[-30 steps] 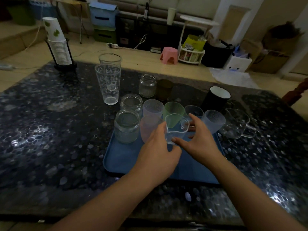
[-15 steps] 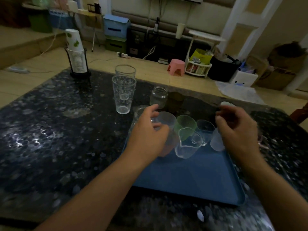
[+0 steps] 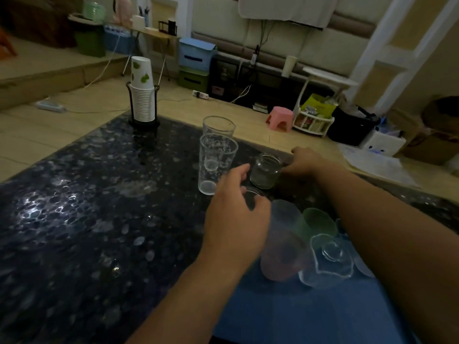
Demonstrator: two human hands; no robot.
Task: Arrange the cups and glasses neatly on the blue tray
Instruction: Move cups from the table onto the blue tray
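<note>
Beside jar [image 3: 264, 171]: right hand [image 3: 304, 162] (touching).

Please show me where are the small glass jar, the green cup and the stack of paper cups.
small glass jar [image 3: 264, 171], head view, on its body.
green cup [image 3: 319, 224], head view, on its side wall.
stack of paper cups [image 3: 142, 100], head view, mid-stack.

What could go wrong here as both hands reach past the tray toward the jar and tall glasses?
The right forearm passes low over the cups crowded at the back of the blue tray; it could tip the green cup or the clear spouted glass.

The left hand is close to the tall printed glass, which stands on the table and looks easy to knock.

The right hand sits behind the small jar; its grip is hidden, so a slip is possible.
</note>
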